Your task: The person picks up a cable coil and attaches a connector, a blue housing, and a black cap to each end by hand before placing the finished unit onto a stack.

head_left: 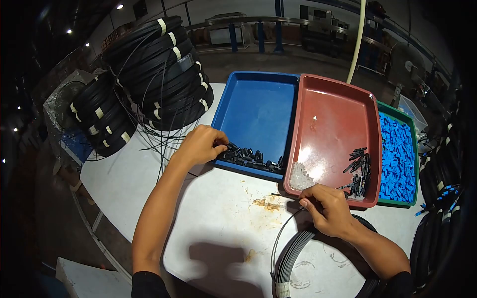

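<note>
My left hand (pixel 202 143) reaches over the near left corner of the blue tray (pixel 258 107). Its thumb and fingers are pinched at the edge of a pile of small black plastic pieces (pixel 251 158); whatever is between the fingertips is hidden. My right hand (pixel 328 208) pinches a thin black cable (pixel 283 226) close to its end, in front of the red tray (pixel 330 121). That cable rises from a black cable coil (pixel 294 253), banded with pale tape, which lies on the white table under my right forearm.
Inside the red tray are clear plastic pieces (pixel 300 177) and black parts (pixel 360 171). A green tray (pixel 416 164) of blue connectors (pixel 396 154) adjoins it. Tall stacks of black coils (pixel 164 74) stand back left on the white table (pixel 198 208); more black coils (pixel 437 228) hang at right.
</note>
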A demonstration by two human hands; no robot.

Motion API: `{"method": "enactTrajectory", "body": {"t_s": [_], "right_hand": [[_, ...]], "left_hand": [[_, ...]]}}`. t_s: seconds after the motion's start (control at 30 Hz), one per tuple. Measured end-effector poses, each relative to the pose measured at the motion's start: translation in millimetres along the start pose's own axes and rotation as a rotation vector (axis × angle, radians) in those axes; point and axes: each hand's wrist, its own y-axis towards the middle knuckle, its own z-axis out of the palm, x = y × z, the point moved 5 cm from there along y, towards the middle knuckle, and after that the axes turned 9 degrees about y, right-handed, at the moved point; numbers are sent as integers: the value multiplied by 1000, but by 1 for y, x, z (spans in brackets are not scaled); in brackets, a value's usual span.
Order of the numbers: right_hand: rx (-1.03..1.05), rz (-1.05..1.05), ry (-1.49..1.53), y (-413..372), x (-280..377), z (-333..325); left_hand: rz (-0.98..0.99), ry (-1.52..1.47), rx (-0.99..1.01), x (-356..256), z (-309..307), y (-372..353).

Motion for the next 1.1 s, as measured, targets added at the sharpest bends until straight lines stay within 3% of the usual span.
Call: {"method": "enactTrajectory", "body": {"t_s": [0.13,0.2,0.33,0.47,0.57,0.83,1.1], "right_hand": [[3,4,30,0,0,1],[-2,-43,36,-2,0,2],[14,-54,26,-3,0,2],[9,-69,18,-4,0,3],[24,-68,2,-4,0,3],[53,-65,-26,-5,1,5],[80,-102,-42,-4,1,8]], "left_hand": [[-53,170,143,1,8,11],[65,-53,95,1,9,16],[51,-148,-119,7,-6,21],[-17,-78,-102,11,-11,22],[-11,-25,17,3,-7,18],[128,200,-63,-13,7,24],[334,202,-7,-24,24,35]]}}
